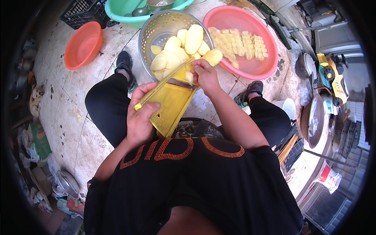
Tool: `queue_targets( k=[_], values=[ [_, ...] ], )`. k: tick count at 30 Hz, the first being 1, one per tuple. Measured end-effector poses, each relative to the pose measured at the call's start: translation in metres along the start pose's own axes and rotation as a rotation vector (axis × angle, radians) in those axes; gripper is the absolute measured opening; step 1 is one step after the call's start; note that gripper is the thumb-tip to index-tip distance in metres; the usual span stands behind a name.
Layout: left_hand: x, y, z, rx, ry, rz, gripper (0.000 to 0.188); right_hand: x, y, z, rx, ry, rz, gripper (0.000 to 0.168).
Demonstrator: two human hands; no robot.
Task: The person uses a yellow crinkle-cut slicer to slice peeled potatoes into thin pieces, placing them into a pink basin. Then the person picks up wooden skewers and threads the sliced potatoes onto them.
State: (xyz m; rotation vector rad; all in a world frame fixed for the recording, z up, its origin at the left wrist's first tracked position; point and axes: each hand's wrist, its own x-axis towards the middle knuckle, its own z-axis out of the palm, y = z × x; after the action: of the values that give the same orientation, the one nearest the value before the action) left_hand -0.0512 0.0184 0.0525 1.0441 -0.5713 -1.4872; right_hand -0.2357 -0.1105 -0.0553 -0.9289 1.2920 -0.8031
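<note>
My left hand [142, 114] grips a yellow slicer board [171, 107] by its lower left side, the thumb lying on its face. The board is tilted, its upper end over the rim of a metal colander [144, 55]. At the board's upper right, my right hand [204, 75] has its fingers pinched by a small pale potato piece [189, 77] just above the metal blade [182, 84]; whether they hold it is unclear. Peeled potatoes [194, 38] and potato slices fill much of the colander. Right of it, a pink basin [271, 50] holds many thin potato slices [235, 42].
An orange basin [83, 45] stands on the tiled floor at left. A green basin [126, 19] with a ladle [140, 11] and a black crate [85, 13] lie beyond. A white bucket [286, 107] is beside my right knee. A dog [35, 100] is at far left.
</note>
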Motion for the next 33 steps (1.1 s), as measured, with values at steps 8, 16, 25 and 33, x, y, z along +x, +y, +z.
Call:
queue_targets(
  k=[8,16,25,33],
  values=[
    [-0.003,-0.002,0.002,-0.016,-0.042,0.028,0.044,-0.057,-0.025,0.022,-0.010,-0.303,-0.355,0.018],
    [-0.009,-0.004,0.006,-0.032,-0.110,0.087,0.036,-0.124,-0.077,0.041,-0.329,-0.472,-0.641,0.053],
    [0.001,0.012,0.015,0.177,-0.246,-0.015,0.051,-0.156,-0.094,0.048,-0.225,-0.430,-0.507,0.054],
    [0.003,-0.003,0.000,0.015,-0.122,0.047,0.036,-0.101,-0.063,-0.019,0.117,-0.144,-0.105,0.030]
  ],
)
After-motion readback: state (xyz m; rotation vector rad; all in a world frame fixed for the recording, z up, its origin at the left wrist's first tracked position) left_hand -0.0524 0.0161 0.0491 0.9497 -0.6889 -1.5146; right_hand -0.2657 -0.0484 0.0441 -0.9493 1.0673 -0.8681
